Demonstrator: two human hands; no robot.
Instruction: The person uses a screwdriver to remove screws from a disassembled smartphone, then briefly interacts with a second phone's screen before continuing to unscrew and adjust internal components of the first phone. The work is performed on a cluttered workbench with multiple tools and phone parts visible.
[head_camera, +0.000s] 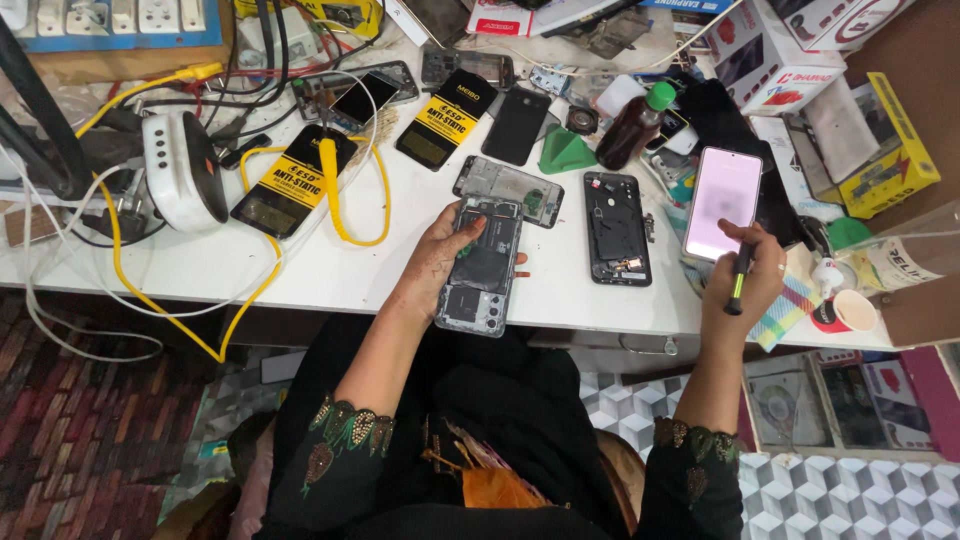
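Observation:
My left hand (437, 258) grips an opened phone (482, 268) with its back cover off, held at the front edge of the white table (330, 275); its battery and boards show. My right hand (748, 282) holds a thin dark tool with a green tip (738, 286) and its forefinger touches the lower edge of a phone with a lit pink screen (722, 200). Between the two hands lies a black phone frame (617, 226).
Another phone frame (508, 189), black back covers, two black-and-yellow anti-static bags (292, 180), a yellow cable (352, 215), a green-capped brown bottle (636, 125), a white round lamp head (183, 168), boxes at the right and a small red-rimmed cup (845, 311) crowd the table.

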